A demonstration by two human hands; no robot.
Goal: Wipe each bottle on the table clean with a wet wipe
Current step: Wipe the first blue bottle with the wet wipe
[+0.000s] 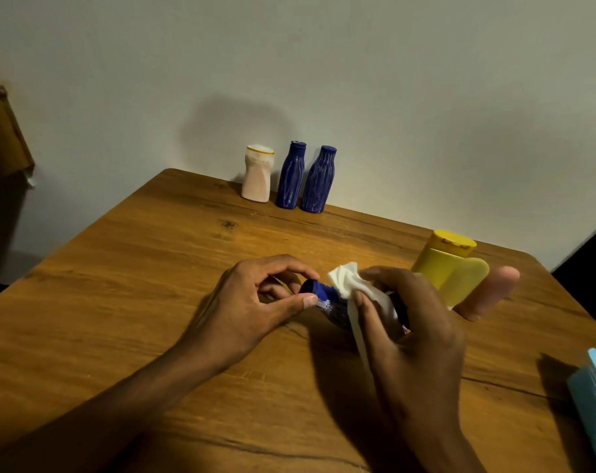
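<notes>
Blue bottle [318, 295], held on its side just above the table [153, 268] near its middle. Left hand [252, 302] pinches the cap end between thumb and fingers; right hand [412, 322] is closed around the body, pressing a white wipe [348, 281] onto it. Against the wall stand a white bottle [257, 174] and two blue bottles [305, 177]; a yellow bottle [450, 264] and a pink bottle [491, 291] sit right.

yellow bottle [451, 264] blocks right, left table [119, 268] open
</notes>
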